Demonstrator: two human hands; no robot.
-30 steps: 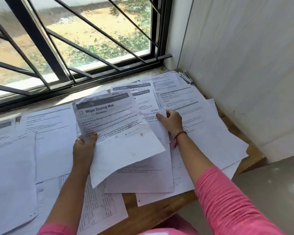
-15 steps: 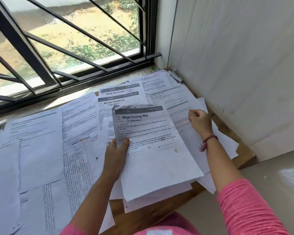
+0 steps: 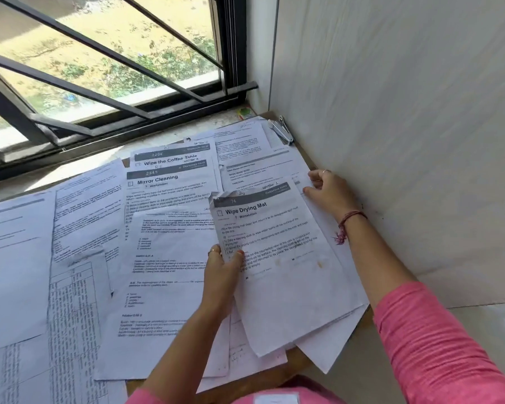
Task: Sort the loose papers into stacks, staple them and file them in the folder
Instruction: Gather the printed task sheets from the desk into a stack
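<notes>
My left hand [image 3: 223, 269] pinches the left edge of a sheet headed "Wipe Drying Mat" [image 3: 286, 266], which lies over other sheets at the right end of the wooden table. My right hand [image 3: 328, 189] curls its fingers on the far right edge of the papers under that sheet [image 3: 263, 170], close to the wall. Sheets headed "Mirror Cleaning" [image 3: 169, 188] and "Wipe the Coffee Table" [image 3: 172, 160] lie overlapped behind. A silver stapler [image 3: 282, 131] sits in the far right corner. No folder shows.
Several printed sheets [image 3: 79, 258] cover the table to the left. A barred window [image 3: 99, 83] runs along the far edge. A white wall [image 3: 391, 141] bounds the right side. The bare wooden table edge [image 3: 301, 365] shows near my body.
My left hand has carried the "Wipe Drying Mat" sheet rightward, down onto the right-hand pile. My right hand has shifted from the middle of the papers to their far right edge by the wall.
</notes>
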